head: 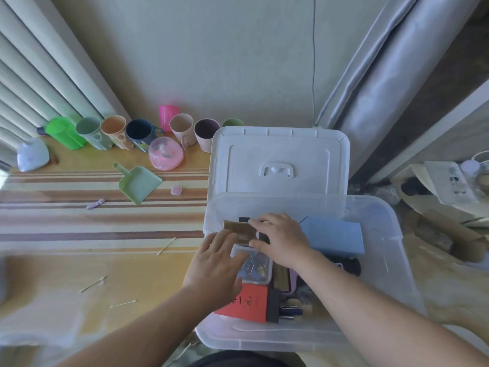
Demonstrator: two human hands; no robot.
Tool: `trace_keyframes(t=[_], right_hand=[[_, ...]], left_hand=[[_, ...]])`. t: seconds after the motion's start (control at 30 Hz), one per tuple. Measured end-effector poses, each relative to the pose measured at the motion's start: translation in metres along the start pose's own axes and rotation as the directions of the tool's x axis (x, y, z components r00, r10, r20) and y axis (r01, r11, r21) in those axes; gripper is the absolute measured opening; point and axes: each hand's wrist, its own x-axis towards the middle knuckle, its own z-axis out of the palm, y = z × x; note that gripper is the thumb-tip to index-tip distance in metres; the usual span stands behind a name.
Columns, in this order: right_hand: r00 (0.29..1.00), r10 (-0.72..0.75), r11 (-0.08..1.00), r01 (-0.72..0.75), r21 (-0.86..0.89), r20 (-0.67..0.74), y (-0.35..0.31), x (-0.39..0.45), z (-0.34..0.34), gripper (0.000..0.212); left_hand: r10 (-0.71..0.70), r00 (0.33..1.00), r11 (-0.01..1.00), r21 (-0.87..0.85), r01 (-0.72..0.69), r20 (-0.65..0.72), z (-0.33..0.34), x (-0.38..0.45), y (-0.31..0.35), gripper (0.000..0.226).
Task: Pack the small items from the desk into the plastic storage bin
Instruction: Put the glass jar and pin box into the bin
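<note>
Two hands work inside the plastic storage bin at the desk's right end, as I watch over the head camera. My left hand lies flat with fingers spread over a small clear box of coloured clips, touching it without closing round it; my right hand pinches a flat brown item, thumb and forefinger on its right edge. The bin's lid stands propped behind it.

The risk, as I judge it, is crowding: pressing the brown item in could tip the clip box or shove it against the red box nearer me, and the pinch is thin enough to slip.

The bin is translucent, rounded at the corners, already holding a pale blue box and dark oddments. On the desk remain cotton swabs, a green dustpan, a pink eraser-like piece and a row of cups along the wall
</note>
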Motion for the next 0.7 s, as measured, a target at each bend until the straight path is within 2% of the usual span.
trace_keyframes(t=[0.1, 0.23, 0.4, 0.47, 0.6, 0.63, 0.7], right_hand=[[0.994, -0.036, 0.998, 0.042, 0.051, -0.106, -0.013, -0.005, 0.012, 0.049], [0.993, 0.062, 0.997, -0.057, 0.049, -0.103, -0.016, -0.004, 0.017, 0.048], [0.99, 0.142, 0.983, -0.142, -0.115, -0.007, -0.011, 0.004, 0.007, 0.063], [0.988, 0.151, 0.976, -0.154, -0.151, -0.035, -0.017, 0.006, 0.006, 0.062], [0.978, 0.197, 0.963, -0.207, -0.175, -0.07, -0.032, 0.013, 0.007, 0.08], [0.98, 0.187, 0.967, -0.196, -0.159, -0.071, -0.033, 0.016, 0.005, 0.076], [0.988, 0.134, 0.982, -0.142, -0.122, -0.073, -0.032, 0.019, -0.002, 0.054]], left_hand=[[0.007, 0.999, 1.0, 0.011, -0.008, 0.046, -0.001, -0.001, -0.001, 0.043], [-0.009, 0.996, 0.997, 0.083, 0.001, 0.093, 0.001, 0.0, 0.0, 0.051], [-0.014, 0.992, 0.994, 0.113, -0.001, 0.129, 0.004, 0.0, -0.001, 0.064], [-0.012, 0.991, 0.994, 0.107, -0.002, 0.136, 0.004, 0.0, -0.001, 0.066], [-0.024, 0.99, 0.994, 0.111, 0.008, 0.139, 0.005, 0.001, -0.001, 0.073], [-0.026, 0.99, 0.993, 0.115, 0.01, 0.137, 0.006, 0.001, -0.001, 0.074], [-0.025, 0.991, 0.992, 0.124, 0.009, 0.132, 0.007, 0.0, -0.001, 0.076]])
